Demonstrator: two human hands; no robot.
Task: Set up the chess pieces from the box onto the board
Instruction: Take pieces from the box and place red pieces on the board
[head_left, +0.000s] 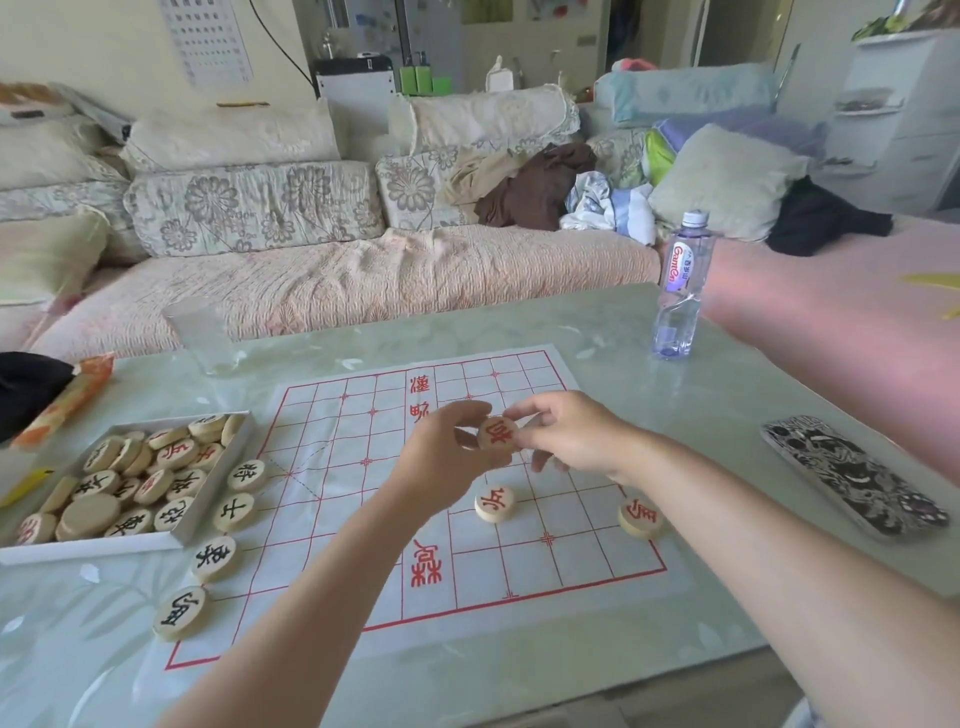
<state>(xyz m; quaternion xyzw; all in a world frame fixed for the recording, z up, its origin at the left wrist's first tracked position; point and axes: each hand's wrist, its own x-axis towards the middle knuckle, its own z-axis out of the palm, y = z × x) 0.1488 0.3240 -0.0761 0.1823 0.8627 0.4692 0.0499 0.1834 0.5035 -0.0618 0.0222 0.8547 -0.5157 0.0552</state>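
In the head view, a red-marked disc (497, 433) is being held above the middle of the board (332, 441), pinched between the fingers (470, 410) of the left hand (451, 457) and the fingers (524, 413) of the right hand (566, 434). Both sets of fingers are being kept curled and pressed onto the disc's rim, and the disc is being tilted with its face toward the camera.

The board, a white sheet ruled in red, is being carried flat on the glassy table (649, 374). 2 red pieces are being shown on its right half: 1 red piece (495, 503) just below the hands, and another red piece (640, 516) near the right edge, partly covered by the right forearm. 4 black pieces are being shown in a column along the board's left edge: the top piece (247, 475), the second piece (234, 512), the third piece (214, 558) and the bottom piece (180, 612).

The box (93, 551), white and shallow, is being shown left of the board, touching the column, with many discs (130, 480) heaped inside, some face down.

A bottle (681, 291) is being shown upright beyond the board's right corner, a phone (852, 478) lying at the table's right edge, and a clear cup (200, 332) standing beyond the board's left corner. A sofa (332, 280) is being shown behind the table.
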